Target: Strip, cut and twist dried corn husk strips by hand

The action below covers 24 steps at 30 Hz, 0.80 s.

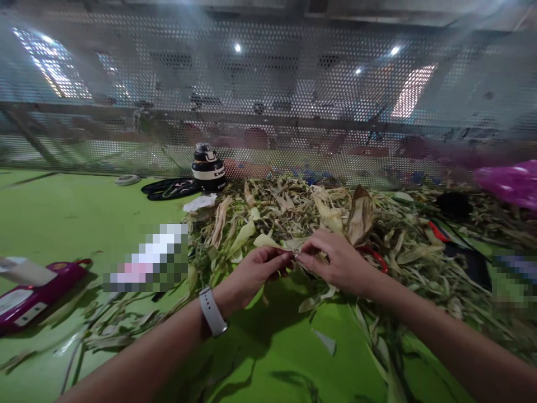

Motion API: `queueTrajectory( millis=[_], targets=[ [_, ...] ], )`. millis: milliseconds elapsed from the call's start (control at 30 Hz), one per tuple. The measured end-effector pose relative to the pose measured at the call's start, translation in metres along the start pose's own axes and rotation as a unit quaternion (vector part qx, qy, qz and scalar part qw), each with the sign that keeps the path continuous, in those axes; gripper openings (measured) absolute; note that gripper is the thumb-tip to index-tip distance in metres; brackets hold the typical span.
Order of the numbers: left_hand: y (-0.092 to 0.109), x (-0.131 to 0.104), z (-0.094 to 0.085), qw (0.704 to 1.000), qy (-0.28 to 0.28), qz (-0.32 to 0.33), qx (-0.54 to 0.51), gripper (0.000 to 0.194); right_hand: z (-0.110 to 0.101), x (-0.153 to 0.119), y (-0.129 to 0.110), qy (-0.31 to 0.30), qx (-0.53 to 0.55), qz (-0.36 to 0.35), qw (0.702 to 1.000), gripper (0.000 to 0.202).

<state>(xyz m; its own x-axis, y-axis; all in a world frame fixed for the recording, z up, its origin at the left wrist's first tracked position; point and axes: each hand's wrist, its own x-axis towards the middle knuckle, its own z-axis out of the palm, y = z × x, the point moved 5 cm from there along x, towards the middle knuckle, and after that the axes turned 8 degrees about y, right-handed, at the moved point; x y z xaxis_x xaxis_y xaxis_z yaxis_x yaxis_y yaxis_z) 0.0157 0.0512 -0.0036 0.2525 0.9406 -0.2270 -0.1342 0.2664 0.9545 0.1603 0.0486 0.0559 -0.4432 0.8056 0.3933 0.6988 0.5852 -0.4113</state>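
My left hand (pixel 260 274), with a pale-strapped watch (pixel 213 312) on its wrist, is closed in a pinch. Close against its fingertips, my right hand (pixel 333 260) pinches too. Whatever lies between the fingers is tiny and cannot be made out. Just beyond both hands spreads a heap of dried, pale green and tan husk leaves (pixel 289 204). A broad brown leaf (pixel 359 215) stands up behind my right hand. Beside that hand, a red loop (pixel 378 258), like a scissors handle, shows partly among the leaves.
The green tabletop (pixel 84 212) bears a black bottle (pixel 208 170), a coiled black cord (pixel 170 189) and a crumpled white tissue (pixel 200 202). A purple power strip (pixel 46 296) lies left. Purple plastic (pixel 509 183) is at right. A perforated panel (pixel 268 84) rises behind the table.
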Motion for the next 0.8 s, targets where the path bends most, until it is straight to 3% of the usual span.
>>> queueTrajectory(
  millis=[167, 533, 800],
  targets=[
    [-0.01, -0.001, 0.003, 1.0, 0.003, -0.019, 0.017, 0.037, 0.011, -0.002, -0.002, -0.04, 0.075, 0.038, 0.996, 0.013],
    [-0.011, 0.0, 0.005, 0.991, 0.008, 0.027, 0.128, 0.041, 0.018, -0.008, 0.001, -0.062, 0.127, 0.123, 0.982, 0.017],
    [-0.01, 0.0, 0.005, 0.995, -0.027, 0.038, 0.087, 0.039, 0.021, -0.007, 0.005, -0.038, 0.222, 0.169, 0.96, 0.019]
  ],
)
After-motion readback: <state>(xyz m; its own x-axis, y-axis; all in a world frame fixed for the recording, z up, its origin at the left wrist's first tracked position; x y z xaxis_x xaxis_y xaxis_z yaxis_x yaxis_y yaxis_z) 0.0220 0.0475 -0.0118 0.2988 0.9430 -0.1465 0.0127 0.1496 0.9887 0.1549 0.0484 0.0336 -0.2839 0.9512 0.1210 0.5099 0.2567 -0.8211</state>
